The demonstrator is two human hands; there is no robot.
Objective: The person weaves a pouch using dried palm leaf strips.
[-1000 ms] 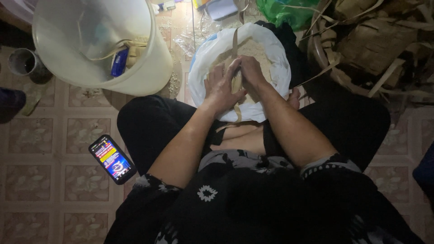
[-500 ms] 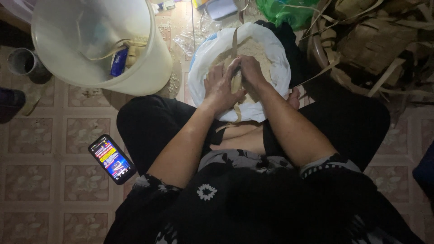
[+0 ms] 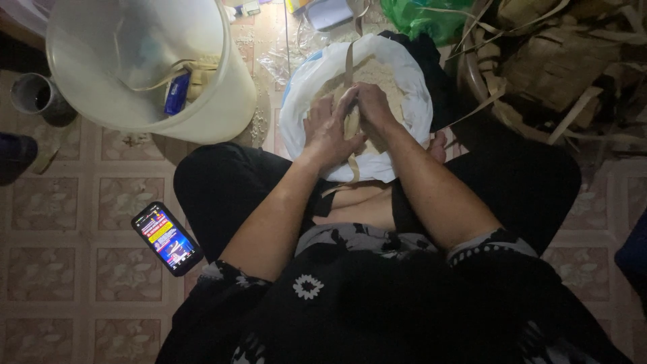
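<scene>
While the person sits cross-legged on the tiled floor (image 3: 74,283), a smartphone (image 3: 166,238) with a lit screen is seen lying face up just beside the left knee. Both forearms are stretched forward over the lap. Left hand (image 3: 325,131) and right hand (image 3: 375,111) are pressed close together, fingers curled and clamped on a tan leaf strip (image 3: 351,123) that is held between them; its end is seen rising past the fingers and its tail hanging toward the lap. Under the hands, a white plastic bag (image 3: 300,114) holding pale grain is set open. Left of it, a large white bucket (image 3: 222,101) is tilted, with a blue packet (image 3: 176,94) inside. Farther right, a pile of dried leaf strips (image 3: 559,61) is seen; a green bag (image 3: 421,17) lies at the top edge.
</scene>
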